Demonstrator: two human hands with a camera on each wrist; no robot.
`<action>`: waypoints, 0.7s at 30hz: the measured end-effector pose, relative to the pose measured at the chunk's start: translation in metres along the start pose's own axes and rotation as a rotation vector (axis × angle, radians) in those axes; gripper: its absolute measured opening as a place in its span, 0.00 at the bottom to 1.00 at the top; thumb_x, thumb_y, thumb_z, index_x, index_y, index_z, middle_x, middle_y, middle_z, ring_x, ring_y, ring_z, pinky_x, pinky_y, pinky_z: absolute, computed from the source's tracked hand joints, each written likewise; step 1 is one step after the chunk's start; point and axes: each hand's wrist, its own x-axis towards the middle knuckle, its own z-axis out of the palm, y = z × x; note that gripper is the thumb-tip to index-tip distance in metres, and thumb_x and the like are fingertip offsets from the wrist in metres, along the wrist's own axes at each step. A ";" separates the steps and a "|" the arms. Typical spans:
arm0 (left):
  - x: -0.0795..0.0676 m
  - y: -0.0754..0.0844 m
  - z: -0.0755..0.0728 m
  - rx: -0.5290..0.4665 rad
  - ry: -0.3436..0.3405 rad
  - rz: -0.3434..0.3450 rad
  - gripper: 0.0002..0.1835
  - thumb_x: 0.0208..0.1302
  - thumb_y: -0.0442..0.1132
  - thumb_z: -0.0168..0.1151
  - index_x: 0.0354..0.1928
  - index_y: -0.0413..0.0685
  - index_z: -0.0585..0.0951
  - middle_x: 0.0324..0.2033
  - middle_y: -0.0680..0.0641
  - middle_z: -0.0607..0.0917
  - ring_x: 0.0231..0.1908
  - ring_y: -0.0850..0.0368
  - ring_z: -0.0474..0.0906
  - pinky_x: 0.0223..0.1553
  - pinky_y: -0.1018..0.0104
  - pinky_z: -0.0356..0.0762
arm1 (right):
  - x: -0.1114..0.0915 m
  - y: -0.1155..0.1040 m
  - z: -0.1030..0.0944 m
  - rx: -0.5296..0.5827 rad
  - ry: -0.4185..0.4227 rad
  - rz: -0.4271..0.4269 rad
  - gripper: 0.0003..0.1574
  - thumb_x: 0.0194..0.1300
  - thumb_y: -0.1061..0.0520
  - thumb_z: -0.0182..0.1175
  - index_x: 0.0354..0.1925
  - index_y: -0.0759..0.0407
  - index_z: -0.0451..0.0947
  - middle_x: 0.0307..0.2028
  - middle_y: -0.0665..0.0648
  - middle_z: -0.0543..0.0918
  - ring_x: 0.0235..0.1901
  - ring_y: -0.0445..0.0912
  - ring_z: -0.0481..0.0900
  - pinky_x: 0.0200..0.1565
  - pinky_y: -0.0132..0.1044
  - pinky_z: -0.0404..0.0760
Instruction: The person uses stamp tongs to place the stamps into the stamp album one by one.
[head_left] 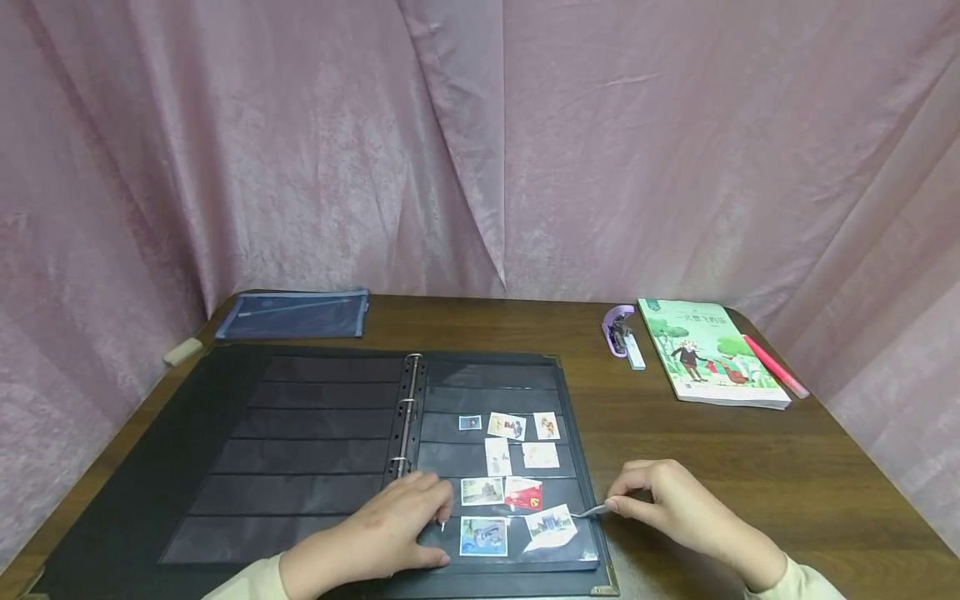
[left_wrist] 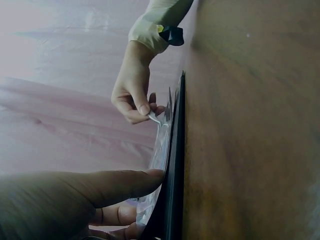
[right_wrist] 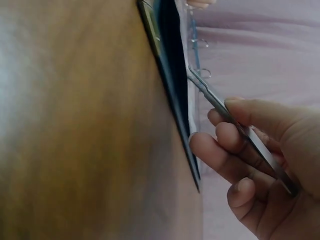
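Note:
A black stamp album [head_left: 322, 482] lies spread on the table, with several stamps on its right page. My right hand [head_left: 671, 504] pinches metal tweezers [right_wrist: 255, 142] between thumb and fingers. Their bent tip meets the right edge of a tilted stamp [head_left: 551, 523], which overlaps the lowest pocket strip. Beside it on the left is a blue stamp [head_left: 483, 536] in the same row. My left hand [head_left: 386, 529] rests on the album near the rings, thumb [left_wrist: 125, 184] stretched out against the page and fingers loosely bent. A red stamp [head_left: 523, 493] and a landscape stamp [head_left: 482, 492] sit one row up.
Behind the album lies a blue mesh pouch [head_left: 292, 315], with a pale block [head_left: 183, 352] at the left table edge. A purple stapler [head_left: 617, 332], a green-covered book [head_left: 708, 350] and a red pen [head_left: 776, 367] lie at the back right. Pink curtains hang behind.

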 end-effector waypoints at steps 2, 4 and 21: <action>0.000 0.000 0.000 0.003 0.003 0.001 0.21 0.42 0.52 0.70 0.28 0.58 0.66 0.24 0.62 0.63 0.29 0.68 0.58 0.31 0.74 0.57 | 0.001 0.001 -0.003 -0.003 -0.004 0.011 0.05 0.57 0.54 0.60 0.25 0.45 0.79 0.23 0.36 0.76 0.25 0.26 0.67 0.27 0.24 0.69; -0.001 0.000 0.000 0.006 0.006 0.001 0.21 0.42 0.52 0.70 0.28 0.58 0.66 0.24 0.62 0.63 0.29 0.68 0.58 0.31 0.74 0.57 | 0.003 0.002 -0.006 -0.016 0.004 0.020 0.05 0.56 0.54 0.61 0.25 0.45 0.79 0.23 0.35 0.75 0.24 0.26 0.67 0.26 0.24 0.69; -0.001 -0.001 0.002 0.006 0.015 0.000 0.21 0.41 0.52 0.70 0.27 0.59 0.65 0.23 0.63 0.62 0.27 0.68 0.57 0.30 0.75 0.57 | 0.017 0.001 -0.009 -0.046 -0.064 -0.042 0.06 0.57 0.53 0.60 0.24 0.45 0.80 0.22 0.36 0.74 0.22 0.25 0.65 0.26 0.21 0.68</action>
